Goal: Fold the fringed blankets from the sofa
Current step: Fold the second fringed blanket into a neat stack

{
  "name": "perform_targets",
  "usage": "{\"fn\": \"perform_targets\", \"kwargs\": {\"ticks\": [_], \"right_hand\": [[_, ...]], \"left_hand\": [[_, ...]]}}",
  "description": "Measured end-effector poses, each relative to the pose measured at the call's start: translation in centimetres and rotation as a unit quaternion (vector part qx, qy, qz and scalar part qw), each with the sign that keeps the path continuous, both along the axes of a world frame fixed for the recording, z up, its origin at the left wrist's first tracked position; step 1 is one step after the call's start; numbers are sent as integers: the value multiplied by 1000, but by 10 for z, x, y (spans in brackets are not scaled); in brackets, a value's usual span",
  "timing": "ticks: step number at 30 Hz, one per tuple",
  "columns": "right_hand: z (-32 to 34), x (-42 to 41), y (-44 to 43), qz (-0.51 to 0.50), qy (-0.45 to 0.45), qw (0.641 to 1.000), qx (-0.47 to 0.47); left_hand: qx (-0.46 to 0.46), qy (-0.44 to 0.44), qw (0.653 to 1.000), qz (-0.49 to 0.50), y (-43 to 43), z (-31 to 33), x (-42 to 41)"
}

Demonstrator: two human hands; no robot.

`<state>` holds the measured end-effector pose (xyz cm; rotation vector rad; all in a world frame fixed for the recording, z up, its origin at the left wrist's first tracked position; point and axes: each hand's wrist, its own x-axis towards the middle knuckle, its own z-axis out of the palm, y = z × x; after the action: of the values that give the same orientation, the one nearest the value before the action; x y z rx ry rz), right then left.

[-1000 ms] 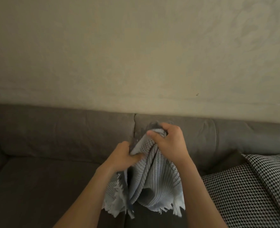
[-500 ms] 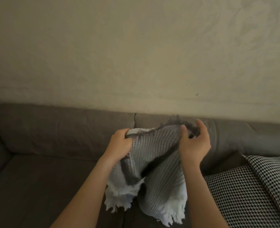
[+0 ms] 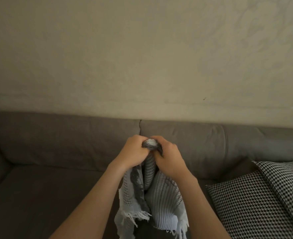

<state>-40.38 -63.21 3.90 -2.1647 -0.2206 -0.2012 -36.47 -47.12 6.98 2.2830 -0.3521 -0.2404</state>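
A grey sofa (image 3: 56, 169) ran across the lower frame from nine to three o'clock, its back cushions against a bare beige wall (image 3: 142, 57) that filled the upper half. Two houndstooth pillows (image 3: 256, 200) leaned together at four o'clock on the seat. At centre, just toward six o'clock, the left hand (image 3: 133, 152) and right hand (image 3: 168, 159) were closed side by side, nearly touching, each gripping the bunched top of the blanket (image 3: 159, 204). It hung between the forearms above the seat, pale fringe at its lower edge.
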Motion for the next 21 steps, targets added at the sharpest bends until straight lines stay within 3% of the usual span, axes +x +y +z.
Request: {"fn": "perform_targets", "kwargs": {"ticks": [4,12,21], "right_hand": [[-1,10,-7,-30,38,997,-58],[17,14,6,-68,40,997,19],[56,12,13,-106,-5,976,191]], "left_hand": [[54,-19,997,-42,9,-10,6],[120,-79,990,-10,19,-19,9],[-7,33,992,125,41,-43,23]]}}
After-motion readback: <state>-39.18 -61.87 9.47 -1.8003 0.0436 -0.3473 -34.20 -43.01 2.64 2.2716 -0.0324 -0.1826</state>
